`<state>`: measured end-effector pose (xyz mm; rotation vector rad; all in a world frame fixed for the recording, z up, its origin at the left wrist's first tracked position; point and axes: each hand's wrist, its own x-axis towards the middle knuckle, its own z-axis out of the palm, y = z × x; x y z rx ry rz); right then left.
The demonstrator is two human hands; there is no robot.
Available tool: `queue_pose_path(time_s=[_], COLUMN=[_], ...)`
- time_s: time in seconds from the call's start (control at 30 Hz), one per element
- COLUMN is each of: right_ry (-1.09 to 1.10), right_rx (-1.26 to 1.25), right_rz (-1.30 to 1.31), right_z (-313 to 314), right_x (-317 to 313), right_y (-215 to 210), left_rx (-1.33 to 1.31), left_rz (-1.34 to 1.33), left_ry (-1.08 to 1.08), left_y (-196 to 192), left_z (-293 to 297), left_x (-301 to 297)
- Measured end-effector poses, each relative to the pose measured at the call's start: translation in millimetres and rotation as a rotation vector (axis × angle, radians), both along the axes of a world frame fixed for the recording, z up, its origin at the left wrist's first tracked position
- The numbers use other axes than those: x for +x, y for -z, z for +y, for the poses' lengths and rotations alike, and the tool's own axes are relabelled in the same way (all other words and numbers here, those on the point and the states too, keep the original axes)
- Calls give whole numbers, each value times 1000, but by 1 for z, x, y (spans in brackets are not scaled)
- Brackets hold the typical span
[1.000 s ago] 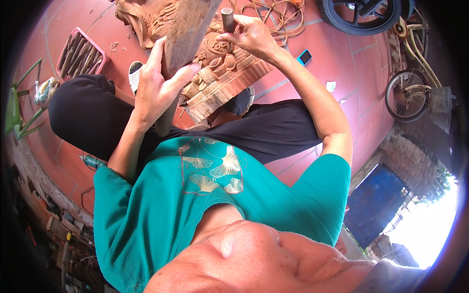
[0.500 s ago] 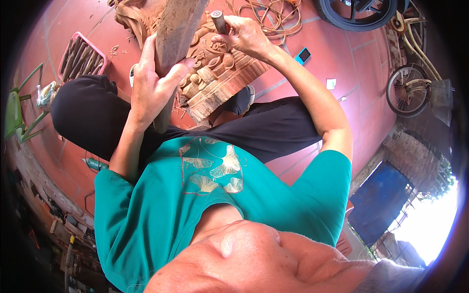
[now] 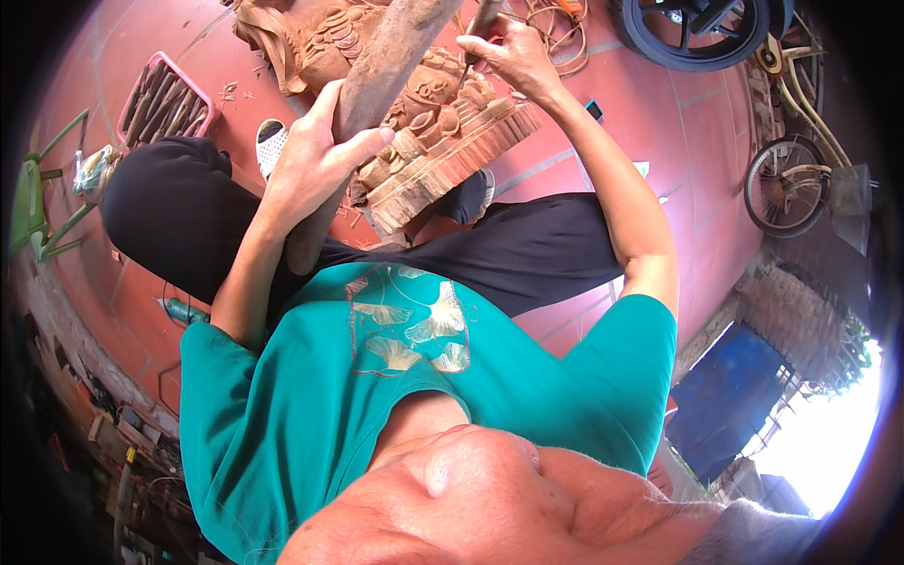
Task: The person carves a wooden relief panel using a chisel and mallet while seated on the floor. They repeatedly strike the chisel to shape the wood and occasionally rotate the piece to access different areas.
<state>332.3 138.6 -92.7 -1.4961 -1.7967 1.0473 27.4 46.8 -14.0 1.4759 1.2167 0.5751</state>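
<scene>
My left hand is closed round a thick wooden mallet, which slants up and to the right over the work. Between the fingers of my right hand is a chisel, its thin blade pointing down at the carving, where it seems to meet the surface. The carved wooden block, brown with rounded relief shapes and a stepped base, sits on the floor in front of my legs. The mallet hides part of it, and the mallet's far end reaches the picture's top edge.
A pink basket of chisels or similar tools stands at the left, near a green stool. Orange cord lies beyond my right hand, close to a black wheel. A bicycle wheel stands at the right.
My right hand has moved right with the chisel, which now tilts and shows its blade. My left hand and the mallet have shifted right, and the mallet leans further right.
</scene>
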Motion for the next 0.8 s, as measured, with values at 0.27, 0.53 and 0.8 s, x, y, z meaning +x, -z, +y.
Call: queue_pose_path(time_s=[0.27,0.53,0.8], right_ry=[-71,-119,-162], right_rx=[89,126,153], right_rz=[-73,-192,-252], right_z=[-5,-12,-10], right_x=[-7,-20,-30], right_y=[16,-2,1], left_rx=[53,109,99], left_rz=[21,-175,85], left_ry=[32,-83,66], left_y=[-2,-5,3], left_z=[-2,-4,4], left_x=[6,14,7])
